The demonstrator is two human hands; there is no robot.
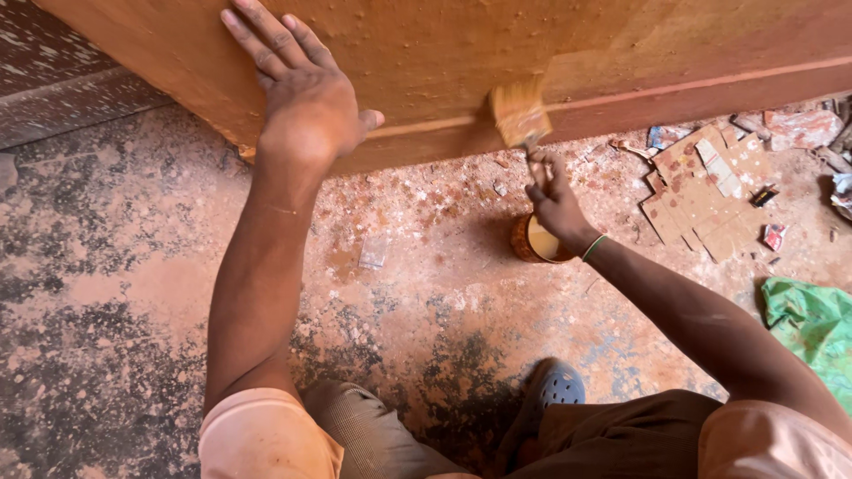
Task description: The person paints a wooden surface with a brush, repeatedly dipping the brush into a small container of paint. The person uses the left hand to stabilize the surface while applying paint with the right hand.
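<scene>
- Paintbrush [519, 113] sits in the right hand [555, 193], bristles loaded with orange-tan paint and pressed against the lower part of the orange wall [444, 53], just above the darker red band [692, 98] that runs along the bottom.
- Right hand's fingers [539, 168] are curled tight round the brush handle, gripping it from below so the bristles point up. A green band [594, 247] sits on that wrist.
- Left hand [302, 98] is flat on the wall, well off to the left of the brush, fingers spread and fully open, holding nothing, just braced on the surface.
- Small paint tin [532, 241] stands on the floor directly under the right hand, partly hidden by the wrist. Pale, creamy-looking paint inside, rusty orange outside.
- Floor [133, 310] is rough concrete, dusty reddish with dark patches and loads of paint specks.
- Flattened piece of cardboard [701, 191] lies on the floor to the right of the tin, near the wall, with little scraps around it.
- Green plastic bag [812, 328] is crumpled at the right edge, beside the right forearm.
- Person is crouched low: knees at the bottom of the view, and a grey clog-type shoe [555, 386] pokes out between them.
- Small clear scrap of plastic [373, 253] lies on the floor between the two arms.
</scene>
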